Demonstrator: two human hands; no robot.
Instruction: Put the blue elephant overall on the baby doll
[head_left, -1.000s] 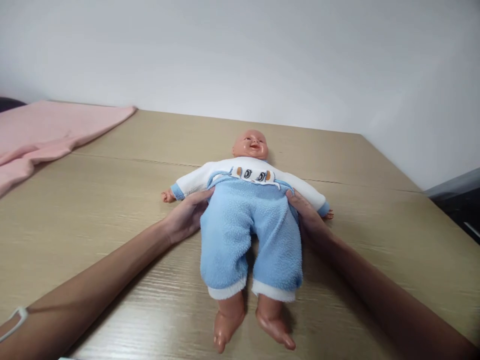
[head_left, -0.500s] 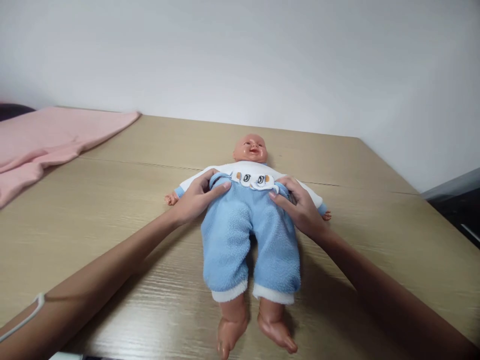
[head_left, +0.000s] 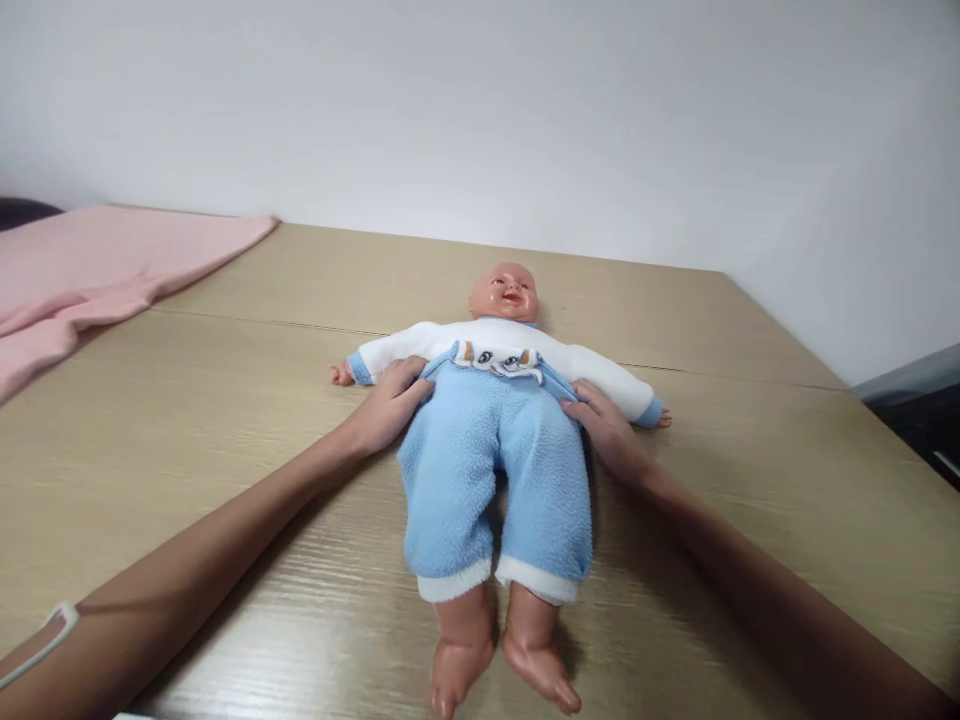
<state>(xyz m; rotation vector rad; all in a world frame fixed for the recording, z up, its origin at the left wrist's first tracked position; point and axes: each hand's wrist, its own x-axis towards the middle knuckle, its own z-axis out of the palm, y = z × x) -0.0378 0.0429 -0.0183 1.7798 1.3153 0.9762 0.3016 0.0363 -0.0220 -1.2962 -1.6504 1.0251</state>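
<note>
A baby doll (head_left: 504, 292) lies on its back on the table, feet toward me and arms spread out. It wears a white long-sleeved top (head_left: 405, 345) with blue cuffs and fluffy light blue pants (head_left: 457, 450) with white hems. At the waist, the pants carry a white trim with embroidered eyes. My left hand (head_left: 390, 405) pinches the waist edge at the doll's side on the left. On the opposite side, my right hand (head_left: 606, 428) grips the same waist edge, pulling it taut. Some fingertips are hidden behind the fabric.
The doll lies on a wooden table (head_left: 262, 400) with a seam across it. A pink cloth (head_left: 135, 255) is spread at the far left. A white wall (head_left: 480, 120) rises behind the table, and a dark object (head_left: 919, 410) stands past its right edge.
Both hands have slid outward and slightly down to the doll's sides, stretching the waist of the pants wider. The doll's feet have shifted slightly left.
</note>
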